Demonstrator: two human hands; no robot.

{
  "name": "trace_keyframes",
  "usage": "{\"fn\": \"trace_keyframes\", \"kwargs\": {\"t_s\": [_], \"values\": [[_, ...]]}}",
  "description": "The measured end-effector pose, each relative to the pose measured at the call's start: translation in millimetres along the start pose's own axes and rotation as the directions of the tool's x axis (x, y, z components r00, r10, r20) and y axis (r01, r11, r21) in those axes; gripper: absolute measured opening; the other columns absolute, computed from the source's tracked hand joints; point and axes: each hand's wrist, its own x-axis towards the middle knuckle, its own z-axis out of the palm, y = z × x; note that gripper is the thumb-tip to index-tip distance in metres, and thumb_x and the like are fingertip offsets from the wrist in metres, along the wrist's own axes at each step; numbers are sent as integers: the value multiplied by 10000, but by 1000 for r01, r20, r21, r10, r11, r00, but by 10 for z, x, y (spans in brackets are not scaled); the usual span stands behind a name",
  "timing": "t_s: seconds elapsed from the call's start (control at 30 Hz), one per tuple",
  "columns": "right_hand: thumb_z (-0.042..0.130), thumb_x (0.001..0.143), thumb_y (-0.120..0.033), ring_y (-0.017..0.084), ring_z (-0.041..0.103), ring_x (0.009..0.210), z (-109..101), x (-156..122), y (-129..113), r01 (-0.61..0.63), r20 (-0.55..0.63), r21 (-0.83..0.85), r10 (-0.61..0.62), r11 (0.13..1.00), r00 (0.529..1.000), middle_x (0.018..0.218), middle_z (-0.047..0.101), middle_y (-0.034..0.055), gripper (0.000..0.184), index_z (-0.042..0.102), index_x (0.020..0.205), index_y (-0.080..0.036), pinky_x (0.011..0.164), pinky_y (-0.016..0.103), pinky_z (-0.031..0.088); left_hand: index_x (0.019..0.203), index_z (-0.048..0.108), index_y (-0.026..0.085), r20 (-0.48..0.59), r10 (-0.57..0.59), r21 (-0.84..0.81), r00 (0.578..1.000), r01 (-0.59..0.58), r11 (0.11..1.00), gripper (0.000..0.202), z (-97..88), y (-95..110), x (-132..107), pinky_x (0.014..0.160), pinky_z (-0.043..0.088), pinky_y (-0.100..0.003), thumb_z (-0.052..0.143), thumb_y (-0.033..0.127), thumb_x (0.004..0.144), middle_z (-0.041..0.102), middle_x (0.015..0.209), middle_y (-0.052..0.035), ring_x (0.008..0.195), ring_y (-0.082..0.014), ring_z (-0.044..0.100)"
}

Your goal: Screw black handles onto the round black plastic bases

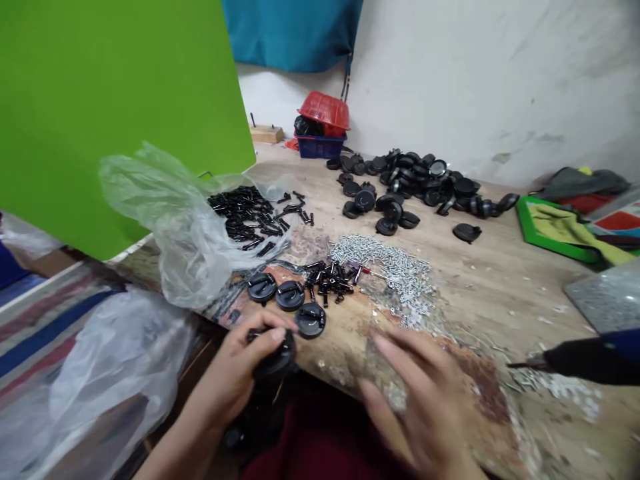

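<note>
My left hand (235,370) grips a round black plastic disc (276,359) at the near edge of the worn wooden bench (500,293). Just beyond it lie several similar discs, the closest (310,320) almost touching my fingers. A small heap of black bolts (330,281) sits beside them, next to a spread of silver screws (385,273). My right hand (420,403), slightly blurred, hovers over the bench with its fingers apart and nothing in them. To its right, an electric screwdriver (585,359) points left, its tip near scattered screws.
A large heap of black discs (410,180) lies at the back of the bench. A clear plastic bag (185,233) holds black parts at left. A green board (110,100) rises beyond it. A green tray (560,233) sits at right, and a red basket (325,110) rests on a blue crate.
</note>
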Motion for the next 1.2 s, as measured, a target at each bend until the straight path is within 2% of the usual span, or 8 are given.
{"fn": "trace_keyframes", "kwargs": {"t_s": [0.07, 0.13, 0.27, 0.37, 0.5, 0.7, 0.97, 1.2], "values": [[546, 868, -319, 288, 536, 1145, 363, 388, 82, 52, 157, -154, -28, 987, 987, 1275, 513, 135, 395, 488, 1247, -226, 925, 430, 498, 751, 613, 197, -142, 161, 219, 977, -127, 967, 145, -295, 54, 70, 768, 436, -275, 658, 335, 739, 653, 885, -29, 859, -196, 585], [515, 880, -274, 268, 576, 1077, 659, 691, 164, 83, 344, -253, 9, 964, 939, 1250, 536, 125, 364, 492, 1239, -221, 865, 380, 533, 718, 616, 201, -225, 258, 478, 940, -124, 869, 146, -553, 67, 154, 747, 420, -271, 666, 338, 723, 663, 829, -23, 825, -201, 575], [420, 873, -94, 229, 627, 844, 878, 949, 198, 135, 445, -334, 30, 933, 895, 908, 647, 71, 262, 630, 972, -216, 728, 333, 525, 727, 611, 202, -164, 299, 754, 940, -76, 652, 233, -858, 18, 297, 651, 407, -262, 577, 424, 788, 647, 710, -5, 685, -185, 567], [419, 876, -108, 216, 627, 860, 859, 1054, 103, 151, 484, -347, 39, 926, 874, 905, 661, 70, 261, 620, 1012, -202, 741, 320, 507, 927, 613, 210, -85, 374, 849, 924, -129, 512, 239, -886, 19, 393, 683, 437, -271, 548, 407, 808, 677, 875, -12, 736, -190, 601], [432, 859, -127, 227, 640, 948, 933, 1315, -33, 194, 551, -364, 43, 911, 833, 1117, 659, 84, 456, 444, 1309, -195, 756, 325, 493, 1213, 550, 228, 85, 493, 931, 866, -245, 271, 372, -787, 87, 573, 855, 441, -318, 469, 324, 863, 611, 1188, -51, 1013, -223, 589], [417, 863, -155, 221, 659, 807, 1122, 1655, 31, 363, 660, -443, 24, 820, 751, 959, 708, 67, 439, 478, 1290, -236, 648, 282, 431, 1040, 691, 211, 214, 408, 976, 888, -209, -57, 299, -672, 119, 798, 761, 437, -346, 452, 302, 885, 708, 965, -64, 935, -262, 581], [411, 869, -200, 176, 604, 682, 1088, 1871, -42, 447, 828, -409, 118, 796, 548, 816, 684, 72, 290, 637, 1050, -207, 537, 250, 294, 1008, 691, 188, 182, 409, 983, 894, -175, -54, 279, -667, 140, 799, 749, 425, -347, 472, 286, 865, 710, 966, -76, 922, -259, 580], [473, 833, -208, 163, 557, 653, 1092, 1945, 12, 510, 858, -357, 58, 783, 510, 801, 662, 71, 278, 607, 1076, -197, 533, 256, 255, 1001, 698, 197, 145, 448, 986, 882, -164, 3, 284, -701, 120, 791, 754, 449, -343, 490, 312, 847, 717, 959, -73, 940, -261, 591]]}}
